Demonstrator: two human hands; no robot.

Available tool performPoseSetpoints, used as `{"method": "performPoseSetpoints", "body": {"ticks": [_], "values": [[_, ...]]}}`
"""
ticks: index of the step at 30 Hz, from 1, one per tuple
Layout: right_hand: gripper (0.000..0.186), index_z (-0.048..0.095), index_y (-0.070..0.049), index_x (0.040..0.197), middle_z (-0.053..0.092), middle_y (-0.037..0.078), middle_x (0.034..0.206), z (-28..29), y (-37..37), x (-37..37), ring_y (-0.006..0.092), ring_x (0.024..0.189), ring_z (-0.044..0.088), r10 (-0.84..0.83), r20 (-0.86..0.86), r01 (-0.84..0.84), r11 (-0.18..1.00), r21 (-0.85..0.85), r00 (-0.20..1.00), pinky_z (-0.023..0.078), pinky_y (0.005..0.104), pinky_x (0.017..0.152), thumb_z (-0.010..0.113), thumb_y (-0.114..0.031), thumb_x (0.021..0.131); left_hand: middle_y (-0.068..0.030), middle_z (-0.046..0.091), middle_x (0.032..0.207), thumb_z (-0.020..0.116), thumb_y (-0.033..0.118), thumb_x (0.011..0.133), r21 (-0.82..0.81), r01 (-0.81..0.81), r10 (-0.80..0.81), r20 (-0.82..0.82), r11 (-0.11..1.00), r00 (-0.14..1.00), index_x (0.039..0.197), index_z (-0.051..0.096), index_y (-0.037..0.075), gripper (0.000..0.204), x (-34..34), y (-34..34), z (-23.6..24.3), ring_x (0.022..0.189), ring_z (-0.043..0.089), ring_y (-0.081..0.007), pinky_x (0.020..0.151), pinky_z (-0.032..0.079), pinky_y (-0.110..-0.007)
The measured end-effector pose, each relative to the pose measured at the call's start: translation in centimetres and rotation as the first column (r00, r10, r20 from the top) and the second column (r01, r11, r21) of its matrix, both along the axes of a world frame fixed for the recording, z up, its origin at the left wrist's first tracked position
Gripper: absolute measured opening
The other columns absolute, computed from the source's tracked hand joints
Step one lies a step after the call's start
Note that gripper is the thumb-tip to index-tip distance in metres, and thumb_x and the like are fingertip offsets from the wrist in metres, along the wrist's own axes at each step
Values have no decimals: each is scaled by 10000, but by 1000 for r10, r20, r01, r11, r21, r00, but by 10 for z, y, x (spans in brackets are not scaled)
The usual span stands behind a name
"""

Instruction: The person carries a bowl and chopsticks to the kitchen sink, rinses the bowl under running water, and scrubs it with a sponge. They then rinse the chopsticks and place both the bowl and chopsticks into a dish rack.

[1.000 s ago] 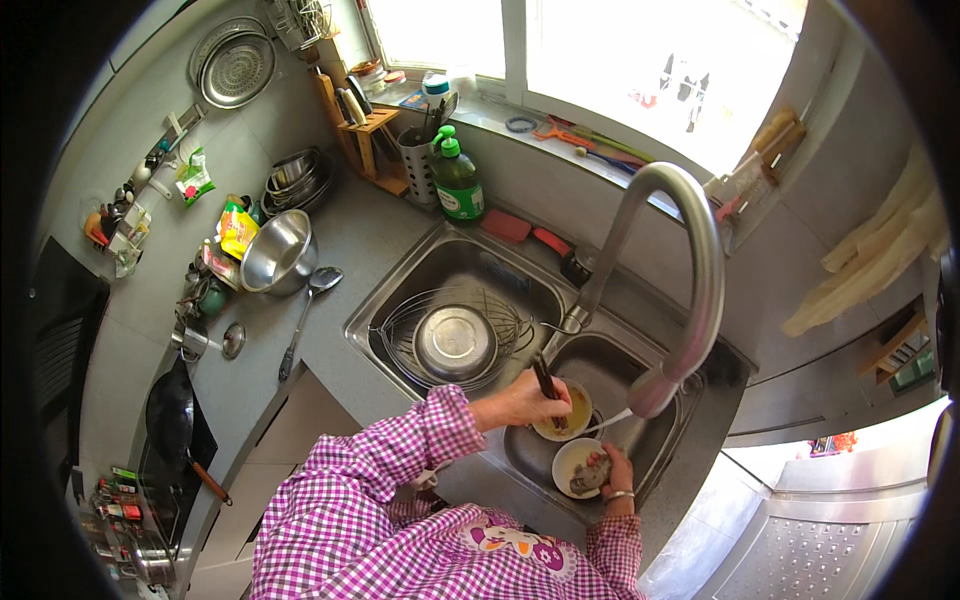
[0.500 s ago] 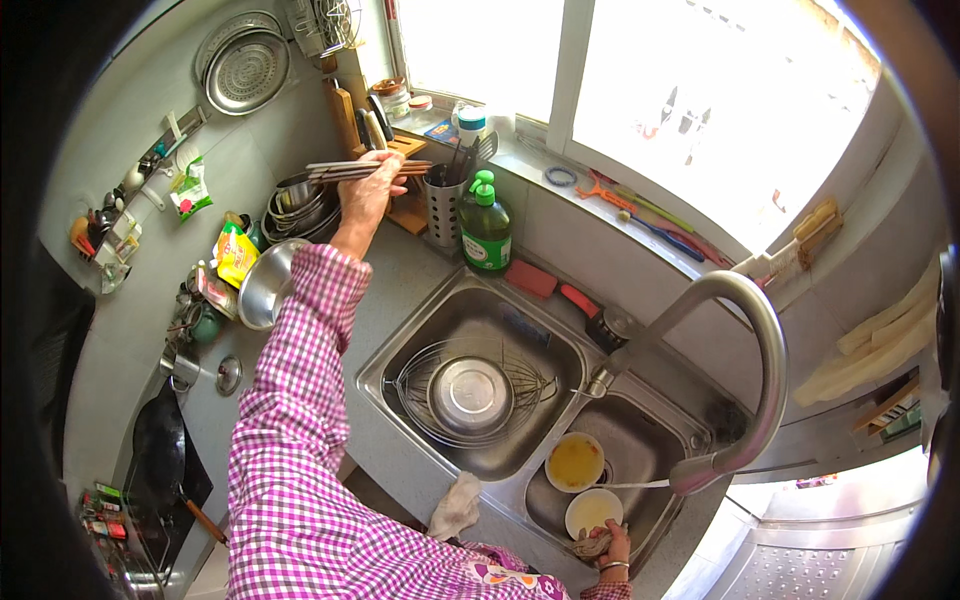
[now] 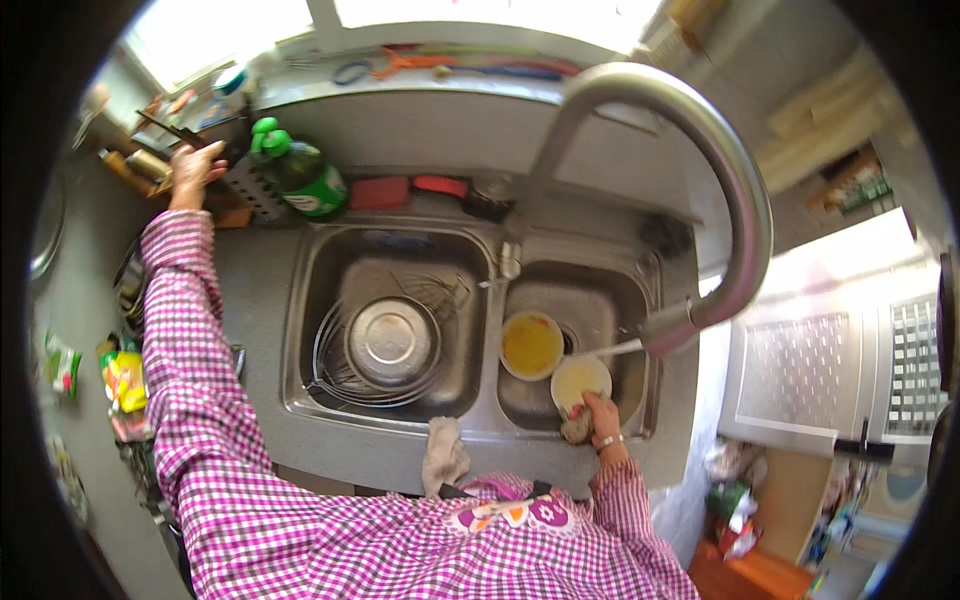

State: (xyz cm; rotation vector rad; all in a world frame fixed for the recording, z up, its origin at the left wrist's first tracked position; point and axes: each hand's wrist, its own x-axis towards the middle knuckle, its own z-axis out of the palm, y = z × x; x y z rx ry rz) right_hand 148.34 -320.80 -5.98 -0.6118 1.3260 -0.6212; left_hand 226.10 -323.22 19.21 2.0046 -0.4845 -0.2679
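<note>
Chopsticks [image 3: 168, 128] are at the far left, raised in the left hand [image 3: 198, 168], whose fingers look closed around them, though blur hides how tightly. Just right of that hand stands the holder [image 3: 255, 187], with the bottle [image 3: 318, 192] beyond it. At the near right, the right hand [image 3: 603, 418] is closed on the near rim of a bowl [image 3: 580, 380], a rag [image 3: 576, 427] bunched beneath its fingers. A second bowl [image 3: 531, 345] of yellowish liquid sits just left in the right basin [image 3: 532, 288]. Water runs from the tap [image 3: 748, 210] toward both; which it strikes is unclear. A pan [image 3: 393, 342] lies in the left basin [image 3: 330, 262].

Judging by the reach, the step in hand is putting the chopsticks away; the next move calls for lining them up over the holder and loosening the left fingers while the right steadies the bowl.
</note>
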Motion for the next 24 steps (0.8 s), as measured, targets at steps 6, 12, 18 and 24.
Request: {"method": "performPoseSetpoints", "body": {"ticks": [6,12,18,24], "values": [[190,506,-37,963,569,94,685,9,2,16,193,561,576,-87,2,87,993,80,996,504,314,522,588,-166,850,-154,620,884,687,203,809,-272,-6,23,58,962,998,1045,531,-30,367,-6,5,-23,739,656,-216,596,545,-272],[311,501,3,1081,567,95,724,11,-9,13,196,566,581,-12,23,8,986,165,1000,505,315,525,591,-180,845,-79,586,671,536,128,842,-423,395,-526,-258,815,810,821,580,11,127,-276,61,-67,556,564,-147,545,489,-262],[543,409,-13,1242,594,116,912,-6,-23,3,193,719,627,223,-7,-222,973,61,975,506,296,637,654,-41,758,-117,569,816,511,115,852,81,177,51,-984,981,171,970,529,-22,182,-564,51,-236,724,567,-255,627,515,-396],[602,352,-149,1327,515,77,1088,-5,-7,-20,151,937,559,410,-31,-411,911,-29,912,476,275,794,603,-4,799,-120,560,860,607,189,806,231,293,67,-875,928,480,1039,559,44,279,-595,32,-368,765,551,-274,696,494,-415]]}}
